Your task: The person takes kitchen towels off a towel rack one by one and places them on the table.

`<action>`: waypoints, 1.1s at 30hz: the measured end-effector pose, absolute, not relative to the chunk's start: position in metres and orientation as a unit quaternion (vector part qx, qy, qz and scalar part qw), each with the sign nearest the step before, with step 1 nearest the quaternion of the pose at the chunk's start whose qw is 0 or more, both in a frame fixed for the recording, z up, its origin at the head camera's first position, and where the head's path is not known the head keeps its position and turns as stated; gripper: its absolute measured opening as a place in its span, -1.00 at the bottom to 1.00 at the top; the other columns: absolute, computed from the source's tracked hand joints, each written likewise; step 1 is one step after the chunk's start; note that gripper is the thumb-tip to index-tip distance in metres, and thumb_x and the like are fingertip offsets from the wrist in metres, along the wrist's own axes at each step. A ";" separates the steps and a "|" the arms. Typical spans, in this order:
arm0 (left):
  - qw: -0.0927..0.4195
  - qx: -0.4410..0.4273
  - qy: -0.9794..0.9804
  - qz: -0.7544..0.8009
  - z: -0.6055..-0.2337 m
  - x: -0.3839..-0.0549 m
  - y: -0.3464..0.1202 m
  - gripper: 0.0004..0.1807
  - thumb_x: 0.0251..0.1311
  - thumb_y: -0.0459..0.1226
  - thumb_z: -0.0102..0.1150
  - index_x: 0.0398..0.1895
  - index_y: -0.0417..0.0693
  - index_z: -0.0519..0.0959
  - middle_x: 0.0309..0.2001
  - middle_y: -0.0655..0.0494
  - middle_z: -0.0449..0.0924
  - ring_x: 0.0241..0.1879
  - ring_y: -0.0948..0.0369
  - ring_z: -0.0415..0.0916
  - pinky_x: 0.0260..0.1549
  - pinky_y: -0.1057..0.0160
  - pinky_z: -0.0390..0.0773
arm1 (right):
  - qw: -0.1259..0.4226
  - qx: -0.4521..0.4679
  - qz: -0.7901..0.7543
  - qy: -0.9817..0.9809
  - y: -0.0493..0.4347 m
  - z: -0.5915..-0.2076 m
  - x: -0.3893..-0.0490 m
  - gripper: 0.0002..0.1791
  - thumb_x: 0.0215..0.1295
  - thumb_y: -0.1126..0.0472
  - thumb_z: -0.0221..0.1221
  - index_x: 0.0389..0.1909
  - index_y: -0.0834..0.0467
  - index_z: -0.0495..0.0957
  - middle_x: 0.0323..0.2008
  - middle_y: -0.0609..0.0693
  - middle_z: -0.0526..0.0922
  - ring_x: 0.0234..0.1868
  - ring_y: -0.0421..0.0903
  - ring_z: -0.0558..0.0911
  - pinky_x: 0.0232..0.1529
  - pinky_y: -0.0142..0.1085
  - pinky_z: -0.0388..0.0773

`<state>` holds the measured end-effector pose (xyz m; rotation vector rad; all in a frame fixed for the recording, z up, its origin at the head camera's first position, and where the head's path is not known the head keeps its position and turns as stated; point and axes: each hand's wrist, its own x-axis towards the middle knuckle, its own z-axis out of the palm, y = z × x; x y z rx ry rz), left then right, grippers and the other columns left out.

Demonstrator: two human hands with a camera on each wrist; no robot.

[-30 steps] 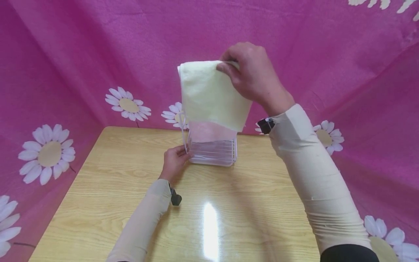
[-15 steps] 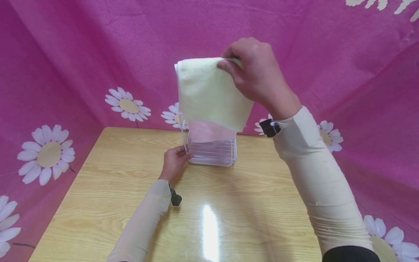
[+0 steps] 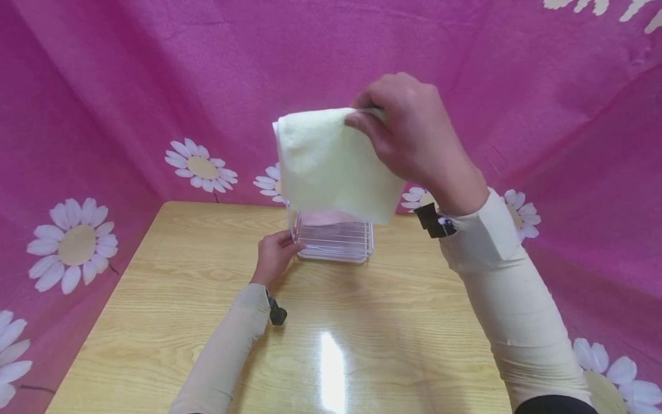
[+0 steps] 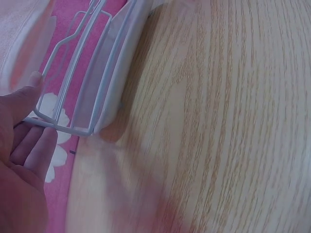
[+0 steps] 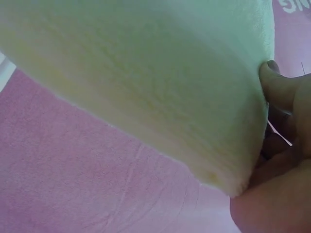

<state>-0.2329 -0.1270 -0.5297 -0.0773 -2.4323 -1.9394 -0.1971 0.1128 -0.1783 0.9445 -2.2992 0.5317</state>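
Pinching yellow cloth (image 3: 331,164), the right hand (image 3: 411,129) hovers above a wire rack (image 3: 336,259) the left hand (image 3: 273,257) grips.

The head view looks forward and down from above the counter (image 3: 414,322), far enough back to take in both forearms and the pink backdrop (image 3: 465,34). From the left wrist, the second camera sits close, looking past the left hand (image 3: 276,256) at the wire rack (image 3: 335,257), the counter slanting across its picture. The right wrist camera is nearest of all, facing the yellow cloth (image 3: 331,164) beside the right hand (image 3: 408,126). Head and left wrist share the rack's gripped end; head and right wrist share the cloth; all three catch the backdrop.
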 end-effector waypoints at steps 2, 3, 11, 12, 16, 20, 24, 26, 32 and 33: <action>0.017 -0.024 -0.781 -0.624 -0.530 -0.233 -0.126 -0.59 0.18 -0.45 0.39 0.10 -0.41 0.59 -0.03 -0.26 0.68 0.00 -0.03 0.68 -0.07 0.26 0.71 | 0.296 0.354 0.202 -0.864 0.115 -0.182 -0.194 -0.81 0.33 0.23 0.34 -0.29 0.32 0.70 -0.36 0.16 0.70 -0.33 0.04 0.57 -0.29 -0.17 0.53; 0.018 -0.025 -0.780 -0.625 -0.530 -0.232 -0.126 -0.59 0.18 -0.45 0.39 0.11 -0.42 0.59 -0.03 -0.28 0.68 0.00 -0.04 0.68 -0.06 0.26 0.71 | 0.295 0.352 0.202 -0.865 0.117 -0.183 -0.193 -0.82 0.33 0.23 0.34 -0.29 0.32 0.70 -0.36 0.16 0.70 -0.33 0.04 0.57 -0.30 -0.17 0.54; 0.022 -0.030 -0.780 -0.624 -0.530 -0.233 -0.128 -0.59 0.19 -0.43 0.39 0.09 -0.42 0.60 -0.02 -0.30 0.67 -0.01 -0.04 0.68 -0.07 0.24 0.72 | 0.289 0.354 0.213 -0.863 0.124 -0.201 -0.187 -0.86 0.28 0.29 0.37 -0.31 0.32 0.69 -0.39 0.14 0.69 -0.34 0.02 0.58 -0.32 -0.16 0.60; 0.023 -0.030 -0.779 -0.625 -0.530 -0.233 -0.128 -0.60 0.19 -0.43 0.39 0.08 -0.42 0.60 -0.03 -0.29 0.67 -0.01 -0.04 0.68 -0.08 0.24 0.72 | 0.288 0.356 0.215 -0.863 0.124 -0.203 -0.186 -0.87 0.27 0.30 0.37 -0.31 0.32 0.69 -0.39 0.13 0.70 -0.34 0.01 0.58 -0.32 -0.16 0.60; 0.024 -0.024 -0.771 -0.636 -0.530 -0.232 -0.128 -0.61 0.17 -0.43 0.41 0.07 -0.36 0.63 -0.04 -0.23 0.70 -0.01 -0.02 0.68 -0.06 0.26 0.71 | 0.284 0.362 0.220 -0.860 0.125 -0.214 -0.183 -0.87 0.24 0.31 0.40 -0.31 0.32 0.70 -0.39 0.12 0.69 -0.34 0.02 0.57 -0.33 -0.17 0.58; 0.021 -0.017 -0.769 -0.639 -0.531 -0.231 -0.127 -0.61 0.15 -0.43 0.42 0.06 -0.34 0.64 -0.04 -0.20 0.70 0.00 0.00 0.68 -0.05 0.29 0.70 | 0.279 0.367 0.228 -0.858 0.128 -0.224 -0.179 -0.89 0.22 0.32 0.41 -0.32 0.29 0.69 -0.42 0.10 0.68 -0.36 0.02 0.54 -0.37 -0.18 0.53; 0.021 -0.010 -0.773 -0.634 -0.532 -0.231 -0.127 -0.63 0.18 -0.44 0.39 0.07 -0.36 0.63 -0.07 -0.22 0.71 -0.01 -0.01 0.68 -0.07 0.28 0.71 | 0.281 0.374 0.237 -0.851 0.130 -0.235 -0.176 -0.89 0.20 0.32 0.43 -0.31 0.27 0.70 -0.44 0.09 0.65 -0.37 0.01 0.52 -0.40 -0.18 0.50; 0.022 -0.009 -0.776 -0.631 -0.532 -0.231 -0.127 -0.62 0.19 -0.45 0.38 0.08 -0.36 0.63 -0.07 -0.23 0.70 -0.01 -0.01 0.68 -0.08 0.27 0.72 | 0.282 0.378 0.242 -0.848 0.132 -0.240 -0.175 -0.88 0.18 0.33 0.43 -0.31 0.27 0.69 -0.44 0.09 0.65 -0.37 0.01 0.52 -0.40 -0.18 0.50; 0.023 -0.011 -0.776 -0.630 -0.530 -0.231 -0.127 -0.59 0.17 -0.46 0.39 0.11 -0.36 0.60 0.00 -0.26 0.67 0.03 -0.02 0.66 -0.06 0.30 0.70 | 0.270 0.386 0.253 -0.845 0.133 -0.259 -0.174 -0.85 0.15 0.35 0.45 -0.32 0.28 0.68 -0.45 0.07 0.64 -0.38 0.01 0.52 -0.39 -0.21 0.51; 0.021 -0.011 -0.775 -0.632 -0.530 -0.231 -0.127 -0.58 0.17 -0.47 0.38 0.12 -0.36 0.60 0.02 -0.26 0.66 0.03 -0.02 0.66 -0.06 0.31 0.70 | 0.266 0.385 0.254 -0.846 0.134 -0.262 -0.174 -0.85 0.14 0.35 0.45 -0.32 0.27 0.68 -0.45 0.06 0.64 -0.38 0.00 0.51 -0.39 -0.21 0.51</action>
